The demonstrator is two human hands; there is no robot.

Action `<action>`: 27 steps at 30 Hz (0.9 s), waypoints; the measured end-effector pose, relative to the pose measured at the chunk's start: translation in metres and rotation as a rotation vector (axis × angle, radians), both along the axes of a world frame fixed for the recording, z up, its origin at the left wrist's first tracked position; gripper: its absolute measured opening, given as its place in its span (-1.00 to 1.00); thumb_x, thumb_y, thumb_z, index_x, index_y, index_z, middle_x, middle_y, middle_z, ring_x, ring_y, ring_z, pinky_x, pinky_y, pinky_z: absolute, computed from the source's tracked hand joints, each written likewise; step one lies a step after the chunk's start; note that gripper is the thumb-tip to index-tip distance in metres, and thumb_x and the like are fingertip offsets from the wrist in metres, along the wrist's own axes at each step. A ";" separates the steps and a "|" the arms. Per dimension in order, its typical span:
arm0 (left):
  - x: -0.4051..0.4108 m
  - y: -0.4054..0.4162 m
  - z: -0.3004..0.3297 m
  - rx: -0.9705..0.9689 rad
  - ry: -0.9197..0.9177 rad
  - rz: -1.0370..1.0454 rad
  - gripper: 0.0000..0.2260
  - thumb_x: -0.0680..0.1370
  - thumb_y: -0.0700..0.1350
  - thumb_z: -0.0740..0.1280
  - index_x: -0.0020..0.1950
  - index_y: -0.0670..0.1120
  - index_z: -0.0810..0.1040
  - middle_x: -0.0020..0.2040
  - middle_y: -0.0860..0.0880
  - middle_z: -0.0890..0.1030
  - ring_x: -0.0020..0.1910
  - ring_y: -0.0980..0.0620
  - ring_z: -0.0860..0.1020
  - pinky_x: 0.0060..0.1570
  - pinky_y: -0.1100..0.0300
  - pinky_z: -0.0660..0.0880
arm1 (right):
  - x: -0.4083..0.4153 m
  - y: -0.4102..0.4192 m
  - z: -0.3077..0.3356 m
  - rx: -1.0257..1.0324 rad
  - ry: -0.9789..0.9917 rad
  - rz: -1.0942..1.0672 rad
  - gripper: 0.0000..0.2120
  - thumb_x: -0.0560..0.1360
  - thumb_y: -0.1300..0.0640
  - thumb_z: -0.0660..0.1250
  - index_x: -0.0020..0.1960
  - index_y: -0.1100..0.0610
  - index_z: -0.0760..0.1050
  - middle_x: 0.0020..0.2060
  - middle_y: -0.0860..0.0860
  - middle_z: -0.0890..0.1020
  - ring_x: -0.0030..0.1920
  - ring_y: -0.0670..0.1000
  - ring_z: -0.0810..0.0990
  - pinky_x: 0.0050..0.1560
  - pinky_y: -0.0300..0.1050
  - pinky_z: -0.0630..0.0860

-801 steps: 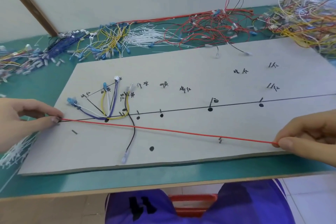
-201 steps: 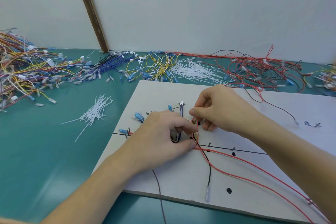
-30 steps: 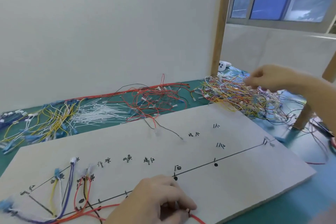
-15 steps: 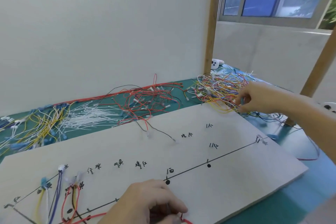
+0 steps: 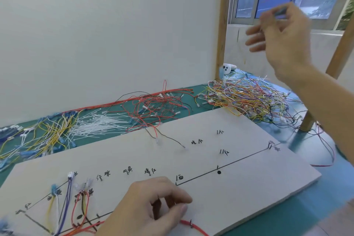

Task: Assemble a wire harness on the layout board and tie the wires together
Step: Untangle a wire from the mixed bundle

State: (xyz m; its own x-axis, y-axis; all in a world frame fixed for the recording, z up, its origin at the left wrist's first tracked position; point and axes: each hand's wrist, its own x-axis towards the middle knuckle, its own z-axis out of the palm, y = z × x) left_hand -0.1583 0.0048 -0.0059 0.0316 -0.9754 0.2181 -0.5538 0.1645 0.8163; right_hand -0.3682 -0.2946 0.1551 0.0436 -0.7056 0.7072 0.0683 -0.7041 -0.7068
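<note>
The grey layout board [image 5: 229, 188] lies on the green table, marked with black lines, pegs and labels. At its left end sit yellow, white and purple wires [image 5: 63, 207] and a red loop [image 5: 80, 207]. My left hand [image 5: 149, 209] rests on the board's near edge, its curled fingers holding the red wire [image 5: 193, 226] down beside a peg. My right hand [image 5: 281, 38] is raised high above the mixed wire pile [image 5: 249, 97], blurred. Its thumb and forefinger pinch a thin wire end [image 5: 279, 13], and the faint strand hangs down to the left.
Behind the board lie a tangle of red wires [image 5: 153, 105], white cable ties [image 5: 99, 124] and yellow wires [image 5: 47, 134]. A wooden post [image 5: 222, 25] stands at the back, and a slanted wooden leg [image 5: 341, 48] at the right. A red-and-black lead [image 5: 168, 138] trails onto the board.
My right hand has lifted from the mixed pile to well above it, pinching a thin wire. My left hand stays on the red wire at the board's near edge.
</note>
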 end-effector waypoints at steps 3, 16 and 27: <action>-0.003 0.002 0.004 -0.131 -0.077 0.071 -0.86 0.47 0.06 0.45 0.00 0.24 0.72 -0.14 0.14 0.69 -0.28 0.05 0.61 -0.38 0.17 0.51 | 0.025 0.031 0.032 -0.167 -0.153 0.107 -0.88 0.67 0.06 0.28 0.02 0.08 0.39 -0.18 0.09 0.70 -0.24 0.11 0.72 -0.24 -0.03 0.61; 0.007 -0.002 0.069 -0.261 0.480 0.280 -0.58 0.51 -0.05 0.44 0.37 0.06 0.50 0.06 -0.07 0.74 -0.12 -0.07 0.73 -0.24 0.22 0.61 | 0.071 0.141 -0.021 0.387 0.243 0.755 -0.84 0.60 0.02 0.35 -0.04 0.12 0.52 -0.12 0.19 0.76 -0.32 0.05 0.70 -0.32 -0.20 0.62; 0.000 -0.004 0.063 -0.266 -0.014 0.446 -0.41 0.34 0.35 0.45 0.36 0.34 0.47 0.22 0.30 0.51 0.10 0.25 0.54 0.03 0.42 0.44 | 0.054 0.137 -0.045 0.622 0.328 0.950 -0.81 0.51 -0.01 0.44 -0.04 0.11 0.70 0.03 0.23 0.73 -0.23 0.05 0.66 -0.24 -0.18 0.60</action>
